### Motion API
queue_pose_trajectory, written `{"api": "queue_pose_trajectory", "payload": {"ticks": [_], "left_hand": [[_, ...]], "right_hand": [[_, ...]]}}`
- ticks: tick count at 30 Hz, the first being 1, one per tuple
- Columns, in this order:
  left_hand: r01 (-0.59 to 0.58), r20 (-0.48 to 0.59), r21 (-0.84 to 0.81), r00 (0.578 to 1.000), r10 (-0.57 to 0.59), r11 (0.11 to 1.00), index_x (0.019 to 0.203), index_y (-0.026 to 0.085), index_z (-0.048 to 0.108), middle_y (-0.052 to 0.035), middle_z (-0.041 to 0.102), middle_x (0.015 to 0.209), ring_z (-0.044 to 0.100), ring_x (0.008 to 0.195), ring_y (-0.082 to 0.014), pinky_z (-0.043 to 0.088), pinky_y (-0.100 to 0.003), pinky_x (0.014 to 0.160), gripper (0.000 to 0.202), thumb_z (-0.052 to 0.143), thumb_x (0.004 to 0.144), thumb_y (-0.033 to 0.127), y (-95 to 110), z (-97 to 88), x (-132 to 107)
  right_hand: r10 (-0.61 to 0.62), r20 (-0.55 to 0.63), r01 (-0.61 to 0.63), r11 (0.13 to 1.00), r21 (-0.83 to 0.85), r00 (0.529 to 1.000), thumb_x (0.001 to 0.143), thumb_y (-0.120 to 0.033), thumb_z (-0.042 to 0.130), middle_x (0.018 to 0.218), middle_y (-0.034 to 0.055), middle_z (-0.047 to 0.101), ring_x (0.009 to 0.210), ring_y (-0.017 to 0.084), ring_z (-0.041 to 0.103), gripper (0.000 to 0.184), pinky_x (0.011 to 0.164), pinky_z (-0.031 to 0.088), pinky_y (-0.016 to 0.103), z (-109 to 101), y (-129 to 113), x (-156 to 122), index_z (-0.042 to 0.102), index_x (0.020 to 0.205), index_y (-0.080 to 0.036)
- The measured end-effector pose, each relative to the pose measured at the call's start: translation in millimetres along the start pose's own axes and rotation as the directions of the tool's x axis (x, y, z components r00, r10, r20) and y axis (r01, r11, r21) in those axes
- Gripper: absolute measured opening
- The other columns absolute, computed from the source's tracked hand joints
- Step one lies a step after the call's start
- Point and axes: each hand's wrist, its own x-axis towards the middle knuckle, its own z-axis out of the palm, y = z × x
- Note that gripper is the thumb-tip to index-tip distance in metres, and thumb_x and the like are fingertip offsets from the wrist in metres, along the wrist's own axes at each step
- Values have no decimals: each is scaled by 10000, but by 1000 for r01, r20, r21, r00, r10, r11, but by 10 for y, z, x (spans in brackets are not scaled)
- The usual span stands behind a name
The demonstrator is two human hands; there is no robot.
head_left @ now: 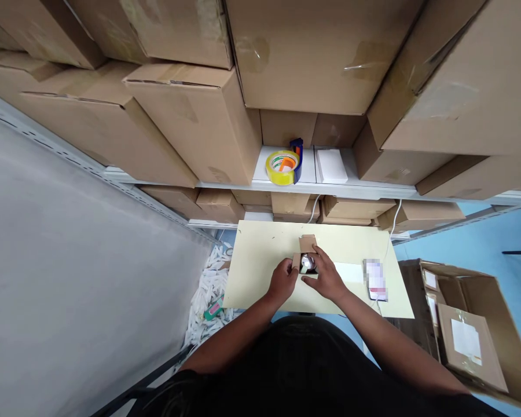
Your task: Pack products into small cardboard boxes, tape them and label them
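Observation:
A small brown cardboard box (296, 262) lies on the pale yellow table with its lid flap (307, 243) raised at the back. Inside it sits a shiny, silvery round object (307, 263), partly covered by fingers; its kind I cannot make out. My left hand (283, 282) grips the box's left side between thumb and fingers. At the right side is my right hand (325, 276), its fingers curled over the box and the round object, its thumb along the front edge.
On the table (256, 260), a white sheet (348, 272) and a phone-like item with a cable (375, 281) lie to the right. Yellow tape (272, 171) rests on the shelf (308, 187) among large cartons (301, 58). An open carton (499, 313) stands right; paper scraps (204, 292) cover the floor left.

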Motion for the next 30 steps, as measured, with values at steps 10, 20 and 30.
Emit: {"api": "queue_pose_trajectory", "payload": {"ticks": [10,20,30], "left_hand": [[-332,115,-35,936,333,943,1021,214,678,-71,639,1110,635,1035,-198,542,-350,916,150,583,907,229,-12,-83,82],[-300,261,69,926,273,952,1568,286,385,-41,683,1180,635,876,-156,540,-307,853,844,673,784,163,294,-324,477],[-663,244,264,749,616,701,1201,235,732,-81,699,1296,631,1134,-250,518,-467,1037,261,613,973,275,-23,-213,212]], "right_hand": [[156,-28,-144,958,248,987,908,-412,625,1335,112,556,1111,260,641,551,915,588,468,94,247,-212,450,1411,-272],[162,-10,-153,950,273,987,880,-487,676,1310,119,564,1038,261,648,588,823,607,448,126,182,-163,471,1386,-272],[217,-21,-204,941,270,976,844,-476,699,1277,116,580,840,212,641,637,742,608,420,90,83,-181,478,1398,-254]]}}
